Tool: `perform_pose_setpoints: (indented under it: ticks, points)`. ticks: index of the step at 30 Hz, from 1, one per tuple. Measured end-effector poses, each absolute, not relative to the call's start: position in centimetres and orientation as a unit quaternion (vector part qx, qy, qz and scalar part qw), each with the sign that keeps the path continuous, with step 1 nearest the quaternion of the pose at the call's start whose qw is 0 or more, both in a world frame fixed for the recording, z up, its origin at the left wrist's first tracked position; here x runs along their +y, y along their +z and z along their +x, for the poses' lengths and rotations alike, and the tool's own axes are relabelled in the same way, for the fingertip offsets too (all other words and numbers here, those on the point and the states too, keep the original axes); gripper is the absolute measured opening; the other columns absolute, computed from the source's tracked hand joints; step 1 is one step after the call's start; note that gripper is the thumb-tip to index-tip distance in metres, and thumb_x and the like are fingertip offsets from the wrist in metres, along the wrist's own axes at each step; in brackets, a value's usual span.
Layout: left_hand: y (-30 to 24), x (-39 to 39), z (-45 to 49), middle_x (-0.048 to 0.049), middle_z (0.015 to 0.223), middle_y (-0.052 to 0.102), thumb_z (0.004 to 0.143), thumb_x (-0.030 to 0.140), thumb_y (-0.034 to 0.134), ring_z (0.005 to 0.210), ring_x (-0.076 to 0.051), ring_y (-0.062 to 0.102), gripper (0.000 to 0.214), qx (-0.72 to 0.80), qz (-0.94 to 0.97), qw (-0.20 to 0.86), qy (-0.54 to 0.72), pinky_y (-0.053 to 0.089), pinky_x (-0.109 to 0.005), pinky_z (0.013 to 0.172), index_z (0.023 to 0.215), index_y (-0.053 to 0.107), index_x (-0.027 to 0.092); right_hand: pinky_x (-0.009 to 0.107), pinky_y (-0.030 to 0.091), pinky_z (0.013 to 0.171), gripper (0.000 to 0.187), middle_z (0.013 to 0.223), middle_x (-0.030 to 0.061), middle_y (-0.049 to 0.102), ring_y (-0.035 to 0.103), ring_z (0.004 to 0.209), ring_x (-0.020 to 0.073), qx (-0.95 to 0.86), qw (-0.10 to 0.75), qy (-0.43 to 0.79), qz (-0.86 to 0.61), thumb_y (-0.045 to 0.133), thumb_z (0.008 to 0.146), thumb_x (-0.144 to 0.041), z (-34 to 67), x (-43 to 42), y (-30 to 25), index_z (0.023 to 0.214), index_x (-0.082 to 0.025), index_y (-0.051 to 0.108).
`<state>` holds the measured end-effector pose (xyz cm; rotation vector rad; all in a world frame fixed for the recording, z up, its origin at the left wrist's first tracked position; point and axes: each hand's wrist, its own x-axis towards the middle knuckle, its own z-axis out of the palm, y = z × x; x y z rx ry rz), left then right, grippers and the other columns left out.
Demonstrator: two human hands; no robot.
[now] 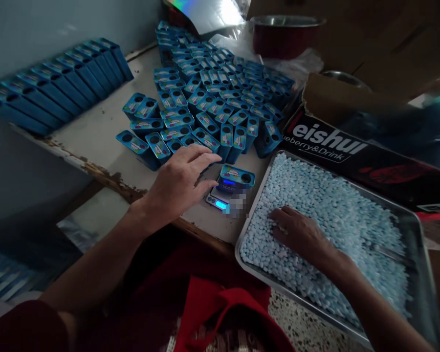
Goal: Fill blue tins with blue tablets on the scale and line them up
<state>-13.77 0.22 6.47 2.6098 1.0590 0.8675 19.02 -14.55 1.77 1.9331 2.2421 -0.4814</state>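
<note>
A small digital pocket scale [220, 201] with a lit blue display sits near the table's front edge. One blue candy tin [237, 174] with a dark round hole in its top rests on the scale. My left hand [179, 183] is just left of it, thumb and fingers apart, holding nothing. My right hand [297, 230] reaches into the metal tray [254, 205] of small pale blue candies [326, 205]. Its fingers are curled together among the candies, with a few at the fingertips; part of the grip is hidden.
Many blue tins [216, 105] crowd the white table [99, 120] behind the scale. A row of tins [66, 83] lines the left edge. A black printed carton [370, 151] stands behind the tray, and a dark red bowl [284, 39] at the back. A utensil handle [392, 253] pokes from the candies.
</note>
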Motion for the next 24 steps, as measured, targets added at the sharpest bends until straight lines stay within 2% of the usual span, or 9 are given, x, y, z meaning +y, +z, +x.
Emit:
perform_pose_setpoints:
  ticks: [2, 4, 9, 13, 16, 19, 24]
  points:
    - [6.8, -0.1, -13.6, -0.0101, 0.133, 0.069, 0.089, 0.019, 0.082, 0.127, -0.030, 0.066, 0.044, 0.352, 0.887, 0.091, 0.285, 0.054, -0.047, 0.115, 0.132, 0.070, 0.020, 0.033, 0.048, 0.070, 0.020, 0.098, 0.0078, 0.074, 0.070, 0.079, 0.0232, 0.737, 0.055, -0.166, 0.653, 0.058, 0.092, -0.015, 19.3, -14.3, 2.5, 0.105, -0.019, 0.074]
    - [7.1, -0.4, -13.8, -0.0102, 0.134, 0.070, 0.090, 0.019, 0.081, 0.128, -0.030, 0.066, 0.042, 0.351, 0.892, 0.080, 0.273, 0.054, -0.047, 0.114, 0.131, 0.070, 0.020, 0.032, 0.047, 0.070, 0.018, 0.094, 0.0057, 0.075, 0.070, 0.077, 0.0210, 0.712, 0.001, -0.180, 0.678, 0.059, 0.091, -0.018, 20.0, -13.9, 3.7, 0.099, -0.020, 0.075]
    - [7.4, -1.1, -14.9, -0.0087, 0.130, 0.072, 0.090, 0.018, 0.078, 0.124, -0.030, 0.067, 0.039, 0.375, 0.891, 0.060, 0.250, 0.055, -0.048, 0.113, 0.128, 0.072, 0.023, 0.030, 0.044, 0.064, 0.016, 0.076, 0.0005, 0.071, 0.062, 0.067, 0.0182, 0.645, -0.112, -0.295, 0.696, 0.063, 0.090, -0.033, 21.9, -13.6, 5.1, 0.094, -0.023, 0.076]
    - [7.6, -1.4, -14.4, -0.0094, 0.128, 0.072, 0.089, 0.020, 0.079, 0.122, -0.031, 0.067, 0.042, 0.370, 0.899, 0.054, 0.228, 0.055, -0.047, 0.110, 0.129, 0.071, 0.022, 0.031, 0.045, 0.063, 0.021, 0.078, 0.0000, 0.068, 0.059, 0.068, 0.0180, 0.577, -0.212, -0.399, 0.681, 0.067, 0.090, -0.041, 22.5, -13.5, 4.2, 0.094, -0.022, 0.071]
    - [8.0, -1.6, -13.6, -0.0102, 0.130, 0.071, 0.088, 0.021, 0.080, 0.123, -0.031, 0.066, 0.043, 0.365, 0.904, 0.043, 0.217, 0.055, -0.047, 0.109, 0.131, 0.071, 0.021, 0.032, 0.049, 0.069, 0.024, 0.080, 0.0002, 0.069, 0.061, 0.072, 0.0179, 0.512, -0.281, -0.465, 0.665, 0.071, 0.090, -0.044, 22.8, -13.3, 4.0, 0.097, -0.021, 0.072]
    - [8.3, -1.6, -13.2, -0.0104, 0.131, 0.071, 0.088, 0.021, 0.080, 0.123, -0.031, 0.065, 0.046, 0.365, 0.905, 0.044, 0.211, 0.054, -0.046, 0.109, 0.132, 0.070, 0.020, 0.034, 0.050, 0.079, 0.026, 0.083, 0.0022, 0.071, 0.064, 0.079, 0.0193, 0.505, -0.299, -0.473, 0.657, 0.076, 0.087, -0.045, 23.0, -13.1, 4.5, 0.094, -0.020, 0.074]
    - [8.0, -0.7, -12.3, -0.0102, 0.131, 0.071, 0.086, 0.017, 0.083, 0.125, -0.031, 0.063, 0.053, 0.360, 0.907, 0.055, 0.210, 0.053, -0.046, 0.111, 0.136, 0.067, 0.019, 0.035, 0.051, 0.079, 0.030, 0.083, 0.0035, 0.073, 0.065, 0.080, 0.0204, 0.519, -0.280, -0.461, 0.663, 0.082, 0.079, -0.047, 22.8, -12.2, 4.6, 0.088, -0.020, 0.076]
